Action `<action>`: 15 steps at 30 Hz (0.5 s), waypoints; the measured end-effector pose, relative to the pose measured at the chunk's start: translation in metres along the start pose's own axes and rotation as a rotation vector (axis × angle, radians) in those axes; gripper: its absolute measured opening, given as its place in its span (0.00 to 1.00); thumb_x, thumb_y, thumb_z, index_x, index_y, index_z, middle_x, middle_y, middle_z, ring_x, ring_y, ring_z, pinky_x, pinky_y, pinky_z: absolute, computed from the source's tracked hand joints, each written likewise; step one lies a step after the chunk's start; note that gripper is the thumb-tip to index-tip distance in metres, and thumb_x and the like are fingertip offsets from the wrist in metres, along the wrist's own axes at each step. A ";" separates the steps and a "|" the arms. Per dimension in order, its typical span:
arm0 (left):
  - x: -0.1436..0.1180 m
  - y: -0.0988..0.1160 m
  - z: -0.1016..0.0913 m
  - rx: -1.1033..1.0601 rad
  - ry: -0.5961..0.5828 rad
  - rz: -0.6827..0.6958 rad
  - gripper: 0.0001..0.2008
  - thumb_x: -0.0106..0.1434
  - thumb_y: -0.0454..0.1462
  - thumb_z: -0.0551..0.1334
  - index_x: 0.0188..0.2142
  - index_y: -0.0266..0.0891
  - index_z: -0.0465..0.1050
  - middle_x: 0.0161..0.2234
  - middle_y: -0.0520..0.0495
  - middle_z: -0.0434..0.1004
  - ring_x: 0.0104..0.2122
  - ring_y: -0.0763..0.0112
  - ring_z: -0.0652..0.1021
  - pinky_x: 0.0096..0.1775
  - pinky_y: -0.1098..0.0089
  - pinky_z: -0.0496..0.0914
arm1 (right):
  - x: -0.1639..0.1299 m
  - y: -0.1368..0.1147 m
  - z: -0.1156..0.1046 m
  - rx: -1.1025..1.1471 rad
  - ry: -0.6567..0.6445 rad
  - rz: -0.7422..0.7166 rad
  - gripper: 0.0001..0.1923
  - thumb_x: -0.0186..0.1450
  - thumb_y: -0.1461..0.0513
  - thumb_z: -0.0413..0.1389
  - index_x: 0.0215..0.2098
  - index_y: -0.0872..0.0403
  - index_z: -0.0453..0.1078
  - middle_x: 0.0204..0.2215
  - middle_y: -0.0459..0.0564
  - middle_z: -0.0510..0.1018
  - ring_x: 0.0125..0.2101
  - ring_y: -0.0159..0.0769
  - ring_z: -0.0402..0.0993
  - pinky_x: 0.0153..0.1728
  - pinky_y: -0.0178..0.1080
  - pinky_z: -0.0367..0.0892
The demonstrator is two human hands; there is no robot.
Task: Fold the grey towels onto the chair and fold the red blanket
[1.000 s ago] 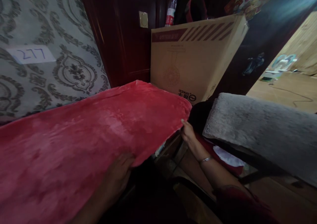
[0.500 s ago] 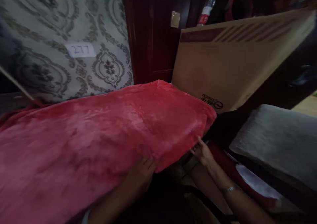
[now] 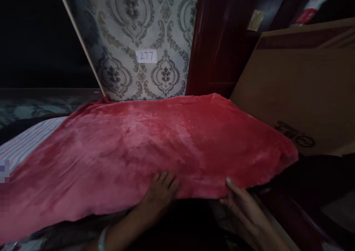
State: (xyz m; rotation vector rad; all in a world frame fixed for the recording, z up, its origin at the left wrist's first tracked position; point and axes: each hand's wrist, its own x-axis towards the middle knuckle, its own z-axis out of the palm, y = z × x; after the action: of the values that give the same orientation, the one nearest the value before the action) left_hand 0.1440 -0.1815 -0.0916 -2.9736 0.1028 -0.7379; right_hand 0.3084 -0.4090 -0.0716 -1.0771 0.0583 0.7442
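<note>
- Your left hand point(image 3: 162, 190) lies at the lower centre of the frame, palm down on the near edge of the red blanket point(image 3: 155, 147). Its fingers are laid flat and slightly spread over the fabric; whether anything is pinched beneath the edge cannot be told.
- Your right hand point(image 3: 244, 203) sits at the lower right of centre, just under the blanket's near edge. The thumb tip touches the hem and the fingers are loosely extended below it; whether they grip the cloth cannot be told, as that part is in shadow.
- The red blanket spreads across the middle of the frame, from the lower left to a rounded corner at the right. Its far edge meets the patterned wall point(image 3: 144, 29).
- A striped sheet point(image 3: 30, 140) shows at the left, beside the blanket's left edge.
- A white label point(image 3: 146, 56) reading 277 is stuck on the wall, upper centre.
- A dark red wooden panel point(image 3: 219, 40) stands right of the wall and carries a pale switch plate point(image 3: 255, 20).
- A cardboard box point(image 3: 299, 84) fills the right of the frame, just behind the blanket's right corner.
- A bottle with a red label point(image 3: 310, 12) shows above the box, upper right, partly cut off.
</note>
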 end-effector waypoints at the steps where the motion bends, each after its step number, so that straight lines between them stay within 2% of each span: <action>1: -0.012 -0.009 -0.005 0.047 0.034 -0.039 0.25 0.60 0.25 0.54 0.56 0.38 0.71 0.50 0.40 0.76 0.49 0.58 0.73 0.53 0.57 0.67 | 0.000 -0.002 0.000 -0.017 0.019 -0.009 0.23 0.47 0.54 0.76 0.37 0.54 0.77 0.33 0.47 0.83 0.27 0.36 0.78 0.24 0.34 0.77; 5: -0.059 -0.049 -0.038 0.183 0.095 -0.135 0.25 0.56 0.23 0.53 0.50 0.37 0.75 0.45 0.40 0.78 0.46 0.59 0.74 0.48 0.60 0.69 | 0.001 -0.006 0.000 -0.087 0.017 0.000 0.26 0.47 0.52 0.76 0.40 0.54 0.77 0.34 0.48 0.83 0.29 0.38 0.79 0.24 0.36 0.76; 9: -0.096 -0.080 -0.071 0.262 0.176 -0.137 0.27 0.55 0.23 0.51 0.50 0.40 0.75 0.43 0.43 0.80 0.44 0.62 0.77 0.48 0.63 0.71 | -0.002 -0.010 0.000 -0.110 0.006 -0.081 0.22 0.50 0.51 0.74 0.35 0.54 0.77 0.28 0.47 0.80 0.24 0.34 0.75 0.21 0.34 0.73; 12: -0.113 -0.088 -0.087 0.317 0.277 -0.078 0.27 0.58 0.22 0.49 0.51 0.40 0.74 0.41 0.44 0.81 0.43 0.64 0.78 0.52 0.64 0.70 | -0.010 -0.010 0.000 -0.119 0.047 -0.116 0.21 0.51 0.50 0.73 0.35 0.53 0.77 0.26 0.46 0.79 0.23 0.34 0.73 0.21 0.34 0.71; 15: -0.123 -0.082 -0.091 0.340 0.269 -0.048 0.25 0.60 0.23 0.49 0.50 0.40 0.74 0.40 0.44 0.81 0.42 0.65 0.79 0.53 0.66 0.70 | -0.021 -0.005 -0.001 -0.177 0.036 -0.053 0.22 0.51 0.49 0.72 0.38 0.52 0.77 0.28 0.48 0.81 0.26 0.40 0.77 0.24 0.38 0.74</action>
State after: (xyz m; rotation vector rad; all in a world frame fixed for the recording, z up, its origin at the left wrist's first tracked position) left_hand -0.0032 -0.0954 -0.0610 -2.5534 -0.0723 -1.0421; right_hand 0.2956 -0.4224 -0.0599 -1.2566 -0.0054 0.6917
